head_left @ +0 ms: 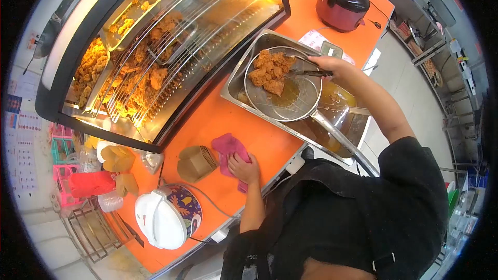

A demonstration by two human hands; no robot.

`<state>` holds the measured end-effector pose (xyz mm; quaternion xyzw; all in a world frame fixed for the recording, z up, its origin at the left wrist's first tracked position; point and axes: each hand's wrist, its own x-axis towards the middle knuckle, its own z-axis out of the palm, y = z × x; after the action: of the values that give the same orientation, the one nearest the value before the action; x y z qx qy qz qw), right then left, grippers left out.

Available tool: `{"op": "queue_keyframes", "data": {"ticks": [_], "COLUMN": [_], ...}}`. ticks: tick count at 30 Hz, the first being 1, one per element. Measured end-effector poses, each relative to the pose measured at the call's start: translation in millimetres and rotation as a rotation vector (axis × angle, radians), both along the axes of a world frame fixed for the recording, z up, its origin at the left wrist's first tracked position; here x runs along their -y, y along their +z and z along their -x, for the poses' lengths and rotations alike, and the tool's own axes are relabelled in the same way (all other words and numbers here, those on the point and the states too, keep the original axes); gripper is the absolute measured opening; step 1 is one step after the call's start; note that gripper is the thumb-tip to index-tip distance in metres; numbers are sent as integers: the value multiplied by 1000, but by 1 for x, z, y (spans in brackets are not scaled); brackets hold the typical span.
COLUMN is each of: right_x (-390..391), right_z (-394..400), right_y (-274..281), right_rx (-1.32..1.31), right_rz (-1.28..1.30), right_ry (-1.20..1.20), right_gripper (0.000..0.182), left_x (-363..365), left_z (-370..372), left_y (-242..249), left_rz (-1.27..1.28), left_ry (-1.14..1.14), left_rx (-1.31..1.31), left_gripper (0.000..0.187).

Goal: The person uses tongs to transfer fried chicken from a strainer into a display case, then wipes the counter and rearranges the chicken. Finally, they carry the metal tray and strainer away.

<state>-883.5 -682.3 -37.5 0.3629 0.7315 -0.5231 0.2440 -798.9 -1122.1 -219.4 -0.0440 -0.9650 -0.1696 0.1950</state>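
Observation:
My left hand (243,168) rests on a pink cloth (224,148) on the orange counter, beside brown paper boxes (196,164). My right hand (330,66) is closed on dark-tipped tongs (310,73), which reach into a round wire strainer (282,110). Several pieces of fried chicken (270,71) lie in the strainer, at the tongs' tips. Under the strainer is a steel tray (232,91) with oil in it; the strainer's long handle points toward my body.
A lit glass display case (176,72) with fried food stands at the upper left. A white-lidded rice cooker (163,219) is at the lower left, and a dark red cooker (341,6) at the back. Its cord and scissors lie nearby.

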Motion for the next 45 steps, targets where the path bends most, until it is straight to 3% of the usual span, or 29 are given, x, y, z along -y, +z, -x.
{"op": "queue_keyframes", "data": {"ticks": [6, 10, 12, 14, 17, 22, 24, 25, 29, 32, 34, 37, 39, 40, 42, 43, 44, 45], "right_x": [7, -17, -5, 7, 31, 38, 53, 45, 28, 27, 42, 39, 45, 47, 56, 52, 57, 65], "right_z": [6, -15, -40, -68, -90, -84, -76, -73, -56, -47, -48, -44, -47, -54, -68, -76, -82, -88], "right_y": [1, -34, -18, -11, 9, -7, 4, -5, -43, -52, -35, -38, -26, -18, 1, -6, -8, -7], "right_rx": [83, -124, -139, -161, -165, -277, -247, -269, -334, -269, -329, -211, -257, -257, -320, -313, -296, -466], "right_rz": [-7, -71, -34, -338, -350, -252, 41, 63, -190, -208, -258, -235, -64, -63, -110, -276, -267, -553], "right_ry": [60, 138, 77, -15, 23, 87, -291, -237, 17, 120, 92, 135, -154, -159, -251, -142, -160, 28], "right_gripper": [49, 36, 36, 35, 37, 33, 25, 18, 22, 23, 23, 25, 27, 27, 27, 27, 27, 28], "left_x": [-1, -2, 0, -2, -2, -3, 0, 0, -1, -1, -2, 0, -1, -1, 1, 1, 2, -1], "left_z": [0, 0, 2, 1, 2, 3, 0, 0, 1, -1, 2, -2, 0, 0, 2, 4, 1, 1], "left_y": [0, 5, 6, 4, 4, 1, 2, 2, 1, 2, 2, -1, 1, 2, 0, -4, -7, -2], "left_rz": [-5, -3, 2, 5, 10, 29, 40, 44, 44, 47, 18, 5, 16, 9, 14, 15, 17, 27], "left_ry": [-9, -12, -13, 0, -19, -15, -12, -11, -5, 8, 8, 1, -2, -10, -26, -27, -34, -58], "left_rx": [-11, 15, 4, 22, -6, 2, -10, -8, -5, 19, -8, 20, 49, 33, 18, 5, 2, 23], "left_gripper": [41, 41, 41, 41, 41, 43, 41, 41, 42, 42, 43, 43, 44, 44, 44, 44, 44, 44]}}
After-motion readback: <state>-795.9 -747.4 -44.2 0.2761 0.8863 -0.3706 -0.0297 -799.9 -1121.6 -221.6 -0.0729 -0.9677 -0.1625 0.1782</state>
